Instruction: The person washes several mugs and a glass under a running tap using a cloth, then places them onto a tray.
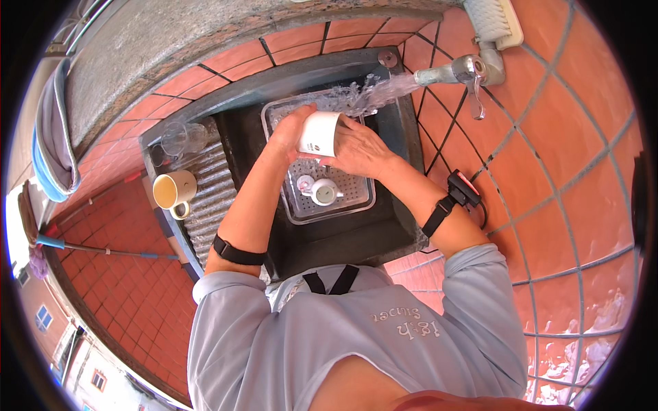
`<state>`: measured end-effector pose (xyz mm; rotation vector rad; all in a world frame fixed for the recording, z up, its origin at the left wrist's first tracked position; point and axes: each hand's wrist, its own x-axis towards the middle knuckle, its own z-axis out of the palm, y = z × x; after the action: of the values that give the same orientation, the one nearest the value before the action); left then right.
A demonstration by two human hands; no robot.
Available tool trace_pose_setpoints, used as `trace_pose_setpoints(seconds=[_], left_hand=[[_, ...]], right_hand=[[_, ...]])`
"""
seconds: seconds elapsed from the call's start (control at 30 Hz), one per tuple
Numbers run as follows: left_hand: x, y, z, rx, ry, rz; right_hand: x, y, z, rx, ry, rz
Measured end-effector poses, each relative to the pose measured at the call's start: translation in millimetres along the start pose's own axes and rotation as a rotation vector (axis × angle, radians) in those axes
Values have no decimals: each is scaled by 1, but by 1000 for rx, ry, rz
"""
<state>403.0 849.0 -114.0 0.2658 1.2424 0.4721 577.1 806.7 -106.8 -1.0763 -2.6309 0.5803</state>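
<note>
My left hand grips the closed end of a white cup with a small printed mark. The fingers of my right hand reach to the cup's open rim and partly inside it; the thumb lies along its lower side. Water pours from the metal tap just beyond the cup. Beneath my hands, a clear plastic basket with a perforated bottom sits in the dark stone sink. A small white teapot stands in the basket, with a small white piece beside it.
On the ribbed drainboard to the left stand a cream mug and clear glasses. A stone ledge runs behind the sink. Cloths hang at the far left. The tap projects from the tiled wall at the right.
</note>
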Motion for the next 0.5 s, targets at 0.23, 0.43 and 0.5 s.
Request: trace_pose_setpoints(seconds=[0.23,0.43,0.5], left_hand=[[6,-13,11,153,50,565],[8,-18,16,-17,-102,621],[6,-13,18,-9,-90,547]], right_hand=[[0,-20,13,729,190,469],[-4,-14,-8,1845,375,633],[-4,-11,-7,1750,360,429]])
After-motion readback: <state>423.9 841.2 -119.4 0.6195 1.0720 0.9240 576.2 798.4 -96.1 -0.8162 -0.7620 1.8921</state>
